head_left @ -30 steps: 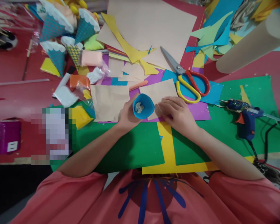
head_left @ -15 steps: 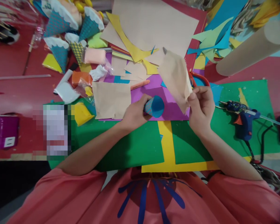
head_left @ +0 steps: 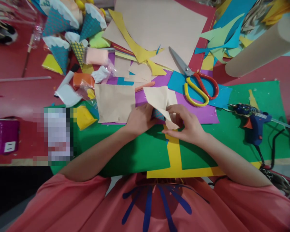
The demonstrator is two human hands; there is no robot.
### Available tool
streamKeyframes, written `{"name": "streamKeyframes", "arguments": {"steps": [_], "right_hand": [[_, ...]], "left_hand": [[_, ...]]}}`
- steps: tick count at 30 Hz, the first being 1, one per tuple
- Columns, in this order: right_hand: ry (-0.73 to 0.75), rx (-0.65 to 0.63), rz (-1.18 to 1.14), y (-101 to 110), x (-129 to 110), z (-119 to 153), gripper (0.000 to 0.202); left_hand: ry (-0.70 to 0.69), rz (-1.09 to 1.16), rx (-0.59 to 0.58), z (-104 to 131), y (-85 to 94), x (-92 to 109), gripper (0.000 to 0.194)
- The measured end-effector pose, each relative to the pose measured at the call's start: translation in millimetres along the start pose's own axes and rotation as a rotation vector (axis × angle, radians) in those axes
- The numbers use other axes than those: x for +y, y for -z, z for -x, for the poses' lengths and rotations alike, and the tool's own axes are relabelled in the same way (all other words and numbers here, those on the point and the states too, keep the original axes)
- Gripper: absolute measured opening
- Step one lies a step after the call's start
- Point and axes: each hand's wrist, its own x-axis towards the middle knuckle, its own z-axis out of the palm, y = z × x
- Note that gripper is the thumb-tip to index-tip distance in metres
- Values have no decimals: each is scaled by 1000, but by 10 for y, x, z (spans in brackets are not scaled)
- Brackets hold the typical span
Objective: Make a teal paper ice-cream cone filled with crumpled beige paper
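My left hand (head_left: 141, 120) is closed around a small blue patterned cone (head_left: 159, 114), of which only a part shows. A beige cloth piece (head_left: 159, 98) lies over the cone's open end, and its lower corner hangs toward me. On the right, my right hand (head_left: 187, 124) has its fingers curled round the cloth's edge, thumb below and fingertips partly behind it. A second beige cloth square (head_left: 115, 103) lies flat just left of my left hand. Scissors (head_left: 188, 71) with one red and one yellow handle rest behind my right hand.
Several finished cones (head_left: 59, 53) and clay packs (head_left: 97, 56) stand at the back left. A blue glue gun (head_left: 255, 124) lies right on green sheet (head_left: 275, 106). A big paper roll (head_left: 253, 51) is back right, near paper scraps (head_left: 219, 38). A phone-like blurred object (head_left: 56, 133) lies left.
My right hand has moved left and toward me, bringing the cloth from over the scissors onto the cone's mouth. The scissors now show whole. My left hand has hardly moved.
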Motion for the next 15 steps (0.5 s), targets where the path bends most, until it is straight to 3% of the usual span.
{"name": "streamKeyframes", "arguments": {"steps": [4, 8, 11, 15], "right_hand": [[-83, 64, -177, -5, -5, -21, 9], [-355, 94, -377, 39, 2, -76, 23], [-449, -22, -461, 87, 26, -119, 34], [-404, -208, -453, 138, 3, -132, 33]], "left_hand": [[-73, -173, 25, 10, 33, 98, 39], [-101, -186, -6, 5, 117, 147, 49], [-37, -177, -31, -3, 164, 135, 48], [-21, -99, -12, -25, 142, 86, 39]]}}
